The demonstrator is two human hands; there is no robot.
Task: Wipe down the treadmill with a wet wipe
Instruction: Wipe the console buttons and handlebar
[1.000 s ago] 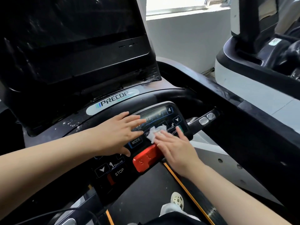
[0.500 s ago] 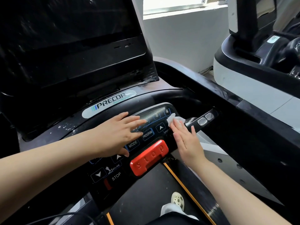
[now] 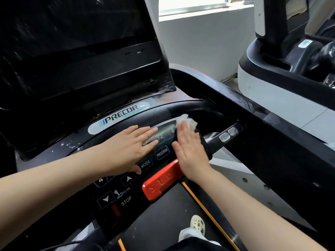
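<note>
My left hand (image 3: 129, 151) lies flat, fingers straight, on the black curved control panel (image 3: 116, 194) of the treadmill, left of centre frame, steadying it. It holds nothing; fingertips touch the panel's grey display strip (image 3: 164, 132).

My right hand (image 3: 190, 151), just right of centre, also lies flat with straight fingers, pressing the crumpled white wet wipe (image 3: 186, 120) onto the upper right end of that strip. The wipe is pinned under the fingertips, not pinched; part of it shows beyond them. Grip state: both hands flat and uncurled.

Progress, as judged from this view: the wipe is working the panel's top right corner. White specks remain on the black ledge (image 3: 59, 144) in the left of the frame, below the large dark screen (image 3: 72, 33). The dusty black side rail (image 3: 253, 109) at right shows pale smears. Both appear unwiped. The red stop bar (image 3: 161, 180) and lower keys cannot be judged clean or not.

Count:
- hands: two
- wet wipes: one
- red stop bars: one
- silver buttons (image 3: 228, 134) on the handle at right: two
- neighbouring machine (image 3: 272, 84), upper right: one
</note>
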